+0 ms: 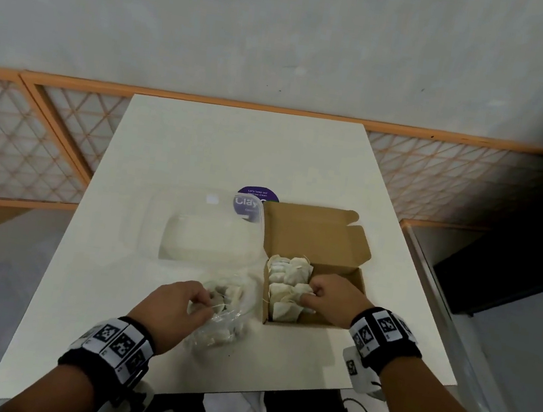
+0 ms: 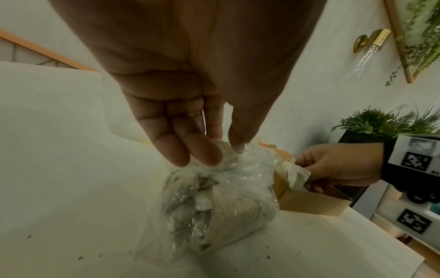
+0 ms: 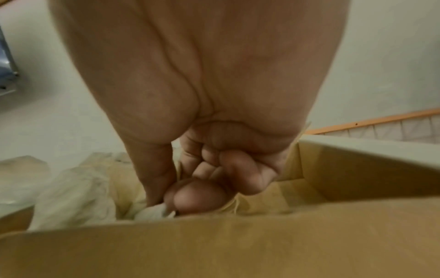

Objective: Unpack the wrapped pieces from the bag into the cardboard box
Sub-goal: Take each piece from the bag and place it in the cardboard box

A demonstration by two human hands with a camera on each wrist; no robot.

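A clear plastic bag (image 1: 224, 317) (image 2: 214, 206) with several pale wrapped pieces inside lies on the white table (image 1: 201, 148). My left hand (image 1: 181, 304) (image 2: 214, 150) pinches the bag's top edge. Just right of it stands an open cardboard box (image 1: 340, 277) (image 2: 309, 203) (image 3: 238, 244), its left half filled with several wrapped pieces (image 1: 288, 277) (image 3: 78, 197). Inside the box, my right hand (image 1: 327, 299) (image 2: 338, 165) (image 3: 171, 206) pinches one wrapped piece (image 3: 154, 211) between thumb and forefinger, low among the others.
A clear plastic container (image 1: 205, 228) sits behind the bag, left of the box lid (image 1: 311, 232). A purple round sticker (image 1: 257, 200) shows behind it. Orange lattice railing (image 1: 47, 141) borders the table; a potted plant (image 2: 385, 124) stands at the right.
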